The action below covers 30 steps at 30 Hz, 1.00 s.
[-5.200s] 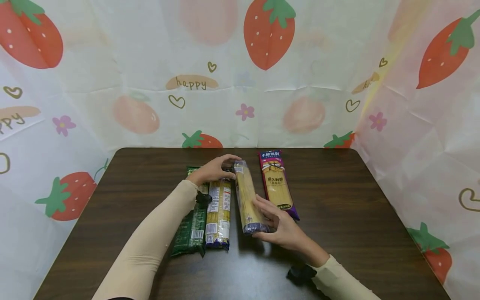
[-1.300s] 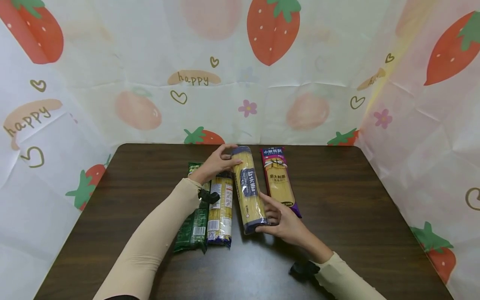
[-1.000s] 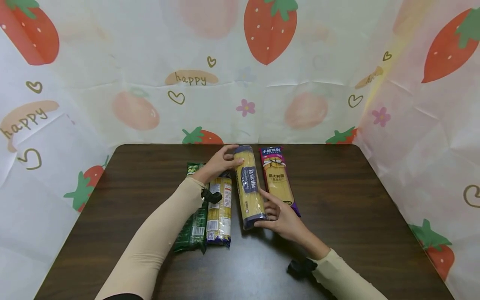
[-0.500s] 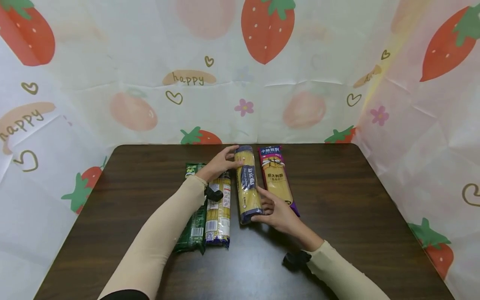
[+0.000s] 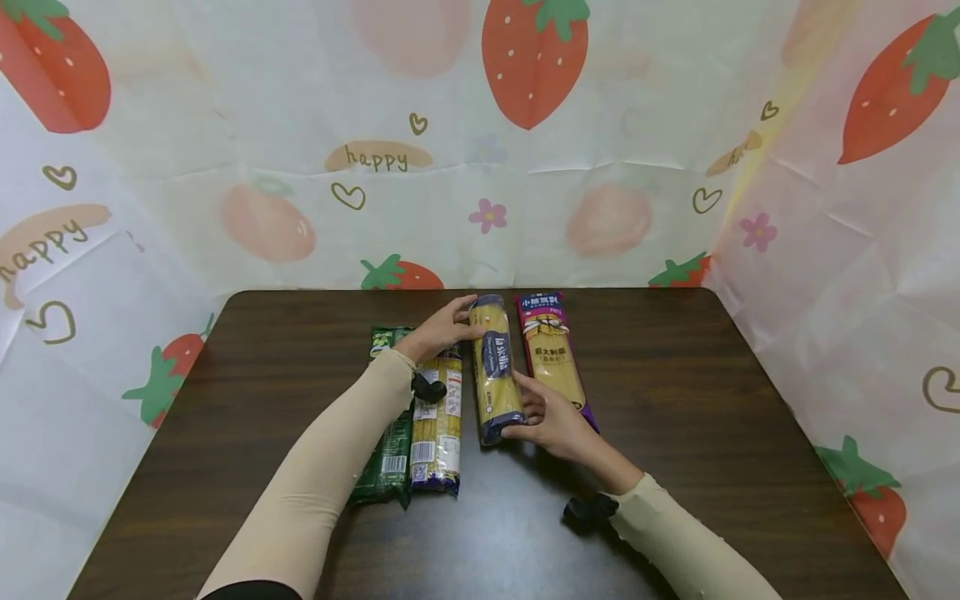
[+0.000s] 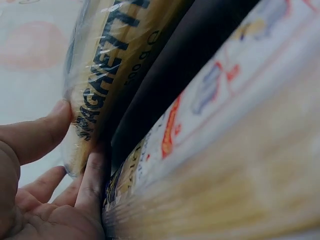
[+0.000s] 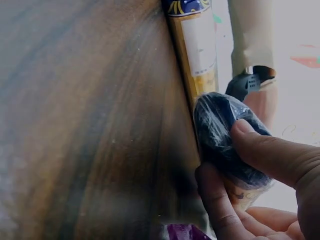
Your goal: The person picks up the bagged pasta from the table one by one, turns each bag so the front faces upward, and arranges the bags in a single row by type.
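A pack of spaghetti (image 5: 495, 392) with a dark blue label and blue ends lies lengthwise between both hands in the head view. My left hand (image 5: 438, 329) grips its far end, thumb on one side and fingers curled beneath, as the left wrist view shows beside the printed spaghetti pack (image 6: 112, 65). At the near end, my right hand (image 5: 558, 425) pinches the pack; the right wrist view has the thumb on the dark wrapped end (image 7: 222, 132) and fingers under it. That end is tilted slightly, close over the table (image 5: 675, 400).
Left of the held pack lie a yellow pasta pack (image 5: 436, 433) with white labels and a green pack (image 5: 390, 462), both partly covered by the left arm. A purple-and-red pasta pack (image 5: 553, 354) lies to the right. A strawberry-printed curtain (image 5: 450, 100) stands behind the table.
The held spaghetti pack has been rolled so its blue label faces up, after showing a plain side earlier. Its near end has since shifted slightly away and left, with both hands keeping hold.
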Available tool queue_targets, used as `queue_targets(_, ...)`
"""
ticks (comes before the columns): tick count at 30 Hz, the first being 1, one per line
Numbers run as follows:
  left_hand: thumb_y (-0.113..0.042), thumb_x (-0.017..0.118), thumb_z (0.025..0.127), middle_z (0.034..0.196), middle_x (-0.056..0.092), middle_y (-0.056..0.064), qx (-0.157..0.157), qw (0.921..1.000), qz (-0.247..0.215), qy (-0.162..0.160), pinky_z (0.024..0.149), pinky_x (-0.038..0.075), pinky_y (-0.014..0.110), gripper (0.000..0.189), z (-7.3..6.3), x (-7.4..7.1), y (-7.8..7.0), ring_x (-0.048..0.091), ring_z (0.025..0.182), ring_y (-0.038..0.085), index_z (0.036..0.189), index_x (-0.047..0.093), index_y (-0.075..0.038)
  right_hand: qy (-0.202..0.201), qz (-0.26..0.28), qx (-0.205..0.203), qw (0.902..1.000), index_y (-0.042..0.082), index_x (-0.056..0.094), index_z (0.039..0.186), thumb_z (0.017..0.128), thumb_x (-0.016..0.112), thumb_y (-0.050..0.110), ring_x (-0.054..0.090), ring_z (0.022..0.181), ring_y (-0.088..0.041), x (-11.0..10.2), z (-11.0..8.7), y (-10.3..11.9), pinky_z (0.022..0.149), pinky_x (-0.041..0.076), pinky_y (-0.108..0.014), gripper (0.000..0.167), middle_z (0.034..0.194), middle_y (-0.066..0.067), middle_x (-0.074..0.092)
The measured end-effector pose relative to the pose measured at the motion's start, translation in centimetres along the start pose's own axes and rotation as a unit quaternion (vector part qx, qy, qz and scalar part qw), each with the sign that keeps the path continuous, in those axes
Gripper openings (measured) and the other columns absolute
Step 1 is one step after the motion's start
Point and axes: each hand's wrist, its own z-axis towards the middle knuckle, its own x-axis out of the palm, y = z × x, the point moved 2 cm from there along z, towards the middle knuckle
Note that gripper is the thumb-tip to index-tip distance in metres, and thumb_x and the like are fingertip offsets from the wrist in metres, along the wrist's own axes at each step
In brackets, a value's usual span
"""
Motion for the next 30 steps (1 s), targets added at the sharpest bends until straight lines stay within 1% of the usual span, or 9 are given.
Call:
queue_targets(5,-0.014,0.066,0.109,0.173,0.026,0.025,-0.002,0.9999,-0.009,0.007,0.124,0.034,0.06,0.084,0.0,0.1,0.0,0.038,0.154,0.045,0.174,0.014,-0.014,-0.003,-0.014,0.008,0.9999,0.002,0.034,0.167,0.09,0.09,0.008,0.072,0.115,-0.031,0.1,0.3,0.1,0.095,0.062,-0.039,0.096,0.13,-0.02,0.07)
queue_targets(8,-0.013,0.064,0.11,0.174,0.025,0.025,-0.003,0.9999,-0.009,0.009,0.125,0.034,0.06,0.083,0.0,0.3,-0.1,0.039,0.154,0.045,0.174,0.012,-0.013,-0.005,-0.024,0.01,0.9997,0.002,0.035,0.167,0.089,0.09,0.008,0.072,0.115,-0.031,0.1,0.4,0.2,0.095,0.062,-0.04,0.096,0.129,-0.02,0.07)
queue_targets(12,-0.012,0.063,0.11,0.176,0.02,0.024,-0.005,0.9999,0.0,0.01,0.127,0.03,0.06,0.083,-0.1,0.4,-0.3,0.034,0.157,0.045,0.175,0.012,-0.014,-0.008,-0.028,0.016,0.9994,0.003,0.034,0.167,0.088,0.09,0.005,0.071,0.115,-0.031,0.2,0.5,0.4,0.095,0.062,-0.04,0.097,0.128,-0.019,0.07)
queue_targets(17,-0.011,0.064,0.11,0.178,0.016,0.021,-0.008,0.9997,0.001,0.021,0.128,0.028,0.061,0.085,-0.2,0.4,-0.3,0.028,0.16,0.043,0.175,0.009,-0.015,-0.018,-0.037,0.019,0.999,0.001,0.035,0.167,0.087,0.09,0.001,0.072,0.113,-0.033,0.3,0.5,0.5,0.095,0.062,-0.043,0.097,0.127,-0.02,0.069)
queue_targets(20,-0.01,0.064,0.11,0.178,0.017,0.019,-0.007,0.9996,-0.006,0.028,0.128,0.029,0.059,0.086,-0.2,0.4,-0.3,0.029,0.16,0.042,0.175,0.008,-0.014,-0.023,-0.054,0.023,0.998,0.001,0.035,0.167,0.088,0.089,0.002,0.072,0.112,-0.032,0.4,0.6,0.6,0.094,0.062,-0.043,0.095,0.127,-0.021,0.069)
queue_targets(25,-0.01,0.064,0.11,0.178,0.017,0.018,-0.004,0.9995,0.012,0.029,0.128,0.031,0.056,0.085,-0.3,0.5,-0.4,0.031,0.159,0.041,0.175,0.01,-0.013,-0.021,-0.092,0.033,0.995,-0.001,0.033,0.167,0.09,0.088,0.004,0.071,0.112,-0.032,0.6,0.6,0.9,0.092,0.063,-0.041,0.095,0.128,-0.021,0.069)
queue_targets(30,-0.009,0.064,0.11,0.177,0.02,0.019,-0.001,0.9994,0.021,0.027,0.127,0.032,0.054,0.084,-0.3,0.7,-0.5,0.031,0.159,0.039,0.174,0.011,-0.012,-0.011,-0.13,0.03,0.9909,-0.004,0.03,0.167,0.091,0.088,0.006,0.068,0.12,-0.034,0.6,0.5,1.3,0.093,0.061,-0.042,0.096,0.136,-0.024,0.064)
